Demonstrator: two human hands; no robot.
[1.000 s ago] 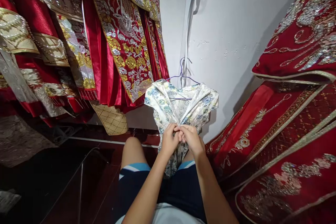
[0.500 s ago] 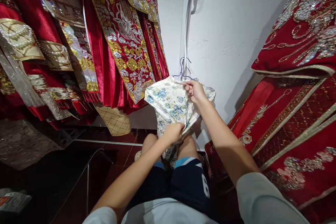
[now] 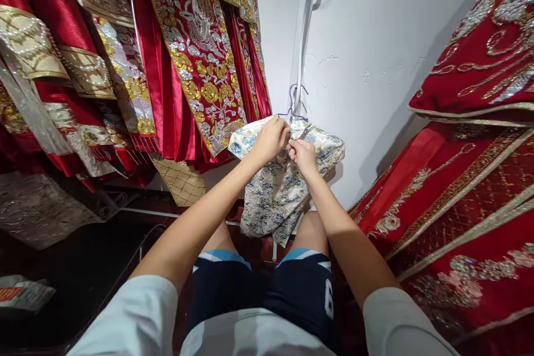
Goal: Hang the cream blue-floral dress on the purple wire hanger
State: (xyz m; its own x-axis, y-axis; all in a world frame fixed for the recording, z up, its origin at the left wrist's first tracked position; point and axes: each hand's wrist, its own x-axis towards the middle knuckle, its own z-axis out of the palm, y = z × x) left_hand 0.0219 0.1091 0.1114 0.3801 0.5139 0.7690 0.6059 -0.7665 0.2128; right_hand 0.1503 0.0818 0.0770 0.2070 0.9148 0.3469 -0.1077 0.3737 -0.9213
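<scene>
While the left hand (image 3: 273,136) and right hand (image 3: 303,157) pinch the floral garment (image 3: 271,200) near its top, on a purple hanger (image 3: 291,104) before the far white wall (image 3: 367,16), a hard tug could unhook it; red embroidered clothes (image 3: 204,67) hang left and right over a dark floor (image 3: 258,253).

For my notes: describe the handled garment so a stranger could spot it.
Against the pale wall, find the purple wire hanger. From it hangs a white cloth garment patterned with blue flowers, unlike the red embroidered garments either side.
</scene>
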